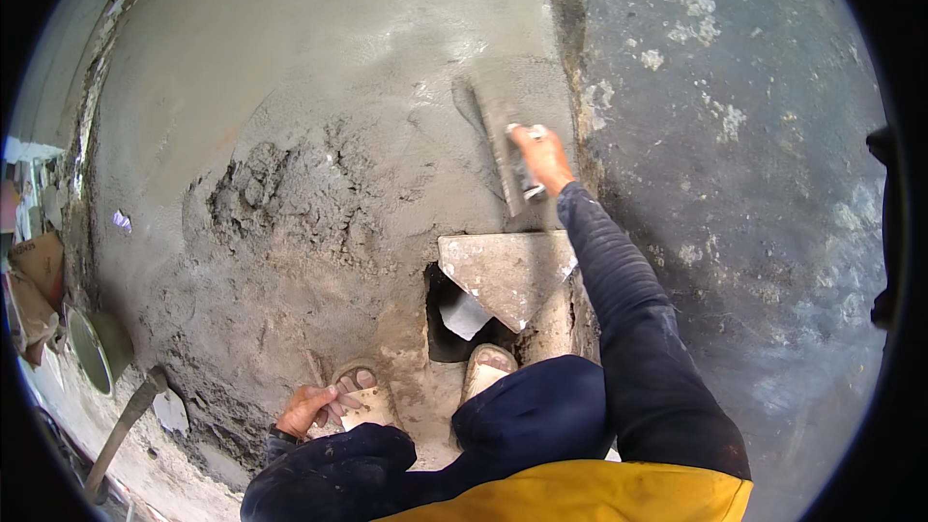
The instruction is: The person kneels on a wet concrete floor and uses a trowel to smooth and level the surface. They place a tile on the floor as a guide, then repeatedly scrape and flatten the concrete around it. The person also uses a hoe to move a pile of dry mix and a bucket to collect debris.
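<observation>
My right hand (543, 157) is closed round the handle of a long finishing trowel (500, 150), whose blade lies against the wet grey cement (406, 126). The hand and trowel are slightly blurred. Low at the left, my left hand (305, 410) is beside my left sandal (371, 408) with its fingers curled; what they hold, if anything, cannot be made out. Between my right forearm and the smoothed cement lies a pale, pointed flat board (509, 266), partly over a dark square hole (447, 333). A whitish piece (465, 315) shows inside the hole.
Rough, lumpy cement (290, 198) spreads left of centre. Dark, stained floor (735, 193) borders the cement on the right. Along the left edge are a greenish bowl (101, 350), a hammer-like tool with a long handle (121, 435) and a brown carton (37, 275). A purple scrap (122, 221) lies on the cement.
</observation>
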{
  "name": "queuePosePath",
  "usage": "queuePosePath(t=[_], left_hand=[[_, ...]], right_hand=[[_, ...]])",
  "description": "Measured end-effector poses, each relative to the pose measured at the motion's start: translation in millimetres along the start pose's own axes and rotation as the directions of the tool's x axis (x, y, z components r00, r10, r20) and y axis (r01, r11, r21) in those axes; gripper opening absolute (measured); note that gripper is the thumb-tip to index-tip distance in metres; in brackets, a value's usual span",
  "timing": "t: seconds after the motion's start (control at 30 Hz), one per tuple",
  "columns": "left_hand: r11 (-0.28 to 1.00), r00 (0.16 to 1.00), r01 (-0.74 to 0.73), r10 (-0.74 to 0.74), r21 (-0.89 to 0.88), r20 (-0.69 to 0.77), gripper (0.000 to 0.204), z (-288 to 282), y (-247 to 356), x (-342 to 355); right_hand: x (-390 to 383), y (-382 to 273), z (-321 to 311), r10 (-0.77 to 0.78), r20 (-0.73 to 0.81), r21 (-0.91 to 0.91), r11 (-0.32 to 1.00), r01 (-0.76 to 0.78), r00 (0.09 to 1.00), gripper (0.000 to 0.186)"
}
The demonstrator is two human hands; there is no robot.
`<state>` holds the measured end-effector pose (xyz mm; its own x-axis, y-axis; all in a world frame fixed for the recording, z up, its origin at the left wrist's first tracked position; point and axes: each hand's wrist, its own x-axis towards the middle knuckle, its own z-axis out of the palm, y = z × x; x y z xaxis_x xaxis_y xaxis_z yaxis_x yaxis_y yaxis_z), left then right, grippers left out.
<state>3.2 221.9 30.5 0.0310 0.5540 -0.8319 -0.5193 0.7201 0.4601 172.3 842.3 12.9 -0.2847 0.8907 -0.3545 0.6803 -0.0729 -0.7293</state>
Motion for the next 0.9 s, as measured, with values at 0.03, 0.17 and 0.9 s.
queuePosePath(t=[0.03, 0.17, 0.9], left_hand=[[0.999, 0.998, 0.049, -0.049, -0.008, -0.035, 0.054, 4, -5, -8], [0.91, 0.98, 0.187, -0.2, -0.37, 0.002, 0.052, 29, -31, -30], [0.996, 0.997, 0.082, -0.082, 0.036, 0.004, 0.057, 15, 1, -9]], right_hand=[[-1, -1, -8, -0.041, -0.113, 0.018, 0.999, 0.043, 0.993, 0.055], [6, 13, -14, 0.146, -0.059, 0.133, 0.982, -0.137, 0.988, 0.042], [-3, 55, -22, -0.058, -0.315, -0.327, 0.944, -0.051, 0.947, 0.061]])
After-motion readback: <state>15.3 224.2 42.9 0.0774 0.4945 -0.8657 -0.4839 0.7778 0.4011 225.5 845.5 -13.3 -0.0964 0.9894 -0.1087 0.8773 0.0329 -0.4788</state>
